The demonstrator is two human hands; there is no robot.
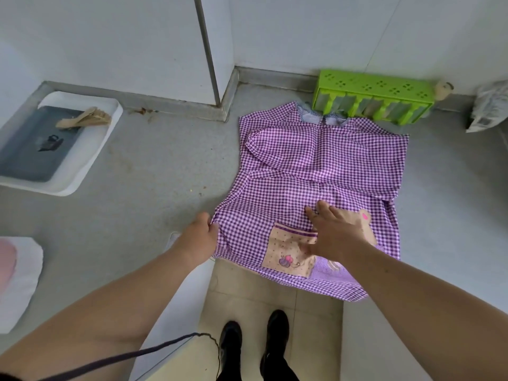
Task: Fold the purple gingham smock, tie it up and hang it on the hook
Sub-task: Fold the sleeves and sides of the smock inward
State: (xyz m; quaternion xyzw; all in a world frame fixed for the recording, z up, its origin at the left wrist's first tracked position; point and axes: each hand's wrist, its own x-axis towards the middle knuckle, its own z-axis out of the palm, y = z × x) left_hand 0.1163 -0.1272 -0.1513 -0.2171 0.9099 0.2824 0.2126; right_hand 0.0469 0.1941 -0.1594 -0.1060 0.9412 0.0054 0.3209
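One purple gingham smock (316,171) is lying spread on the grey counter (154,171), right of centre. One white tray (90,163) is sitting at upper left, one green rack (373,86) at upper right. Two hands are working: the right hand (339,235) is pressing flat, fingers spread wide; the left hand (199,235) is pinching the smock's left edge.

bare forearms (123,295), black shoes (230,339), dark trousers

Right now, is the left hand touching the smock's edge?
Touching. The head view shows the left hand with its fingers curled onto the left side edge of the purple gingham smock, bunching the cloth there, with no gap visible.
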